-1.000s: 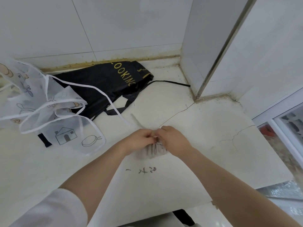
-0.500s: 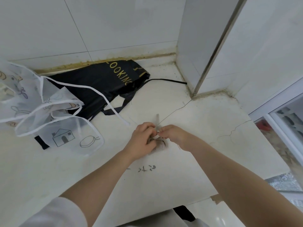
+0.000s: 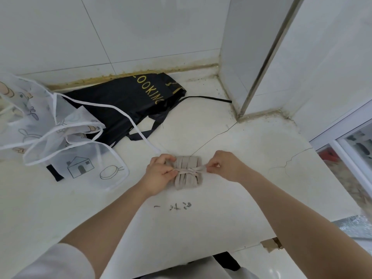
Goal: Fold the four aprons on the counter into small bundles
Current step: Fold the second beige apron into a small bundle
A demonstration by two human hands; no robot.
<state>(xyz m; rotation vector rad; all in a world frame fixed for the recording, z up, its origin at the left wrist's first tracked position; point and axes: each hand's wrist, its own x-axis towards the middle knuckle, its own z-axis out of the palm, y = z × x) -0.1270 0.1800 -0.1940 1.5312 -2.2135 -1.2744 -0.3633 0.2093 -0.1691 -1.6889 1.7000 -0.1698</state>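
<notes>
Pinching a strap end in each hand, you've got the beige apron bundle point(image 3: 188, 172) mid-counter point(image 3: 221, 218), between your hands. Left hand point(image 3: 161, 173) grips the strap at the bundle's left edge; right hand point(image 3: 226, 166) pinches the other end just off its right edge. Strap point(image 3: 198, 169) runs left-right across the middle. Bundle's long axis points away from you, pleats running the same way. Black apron point(image 3: 124, 105) and clear printed apron point(image 3: 60, 133) lie unfolded at far left, overlapping.
</notes>
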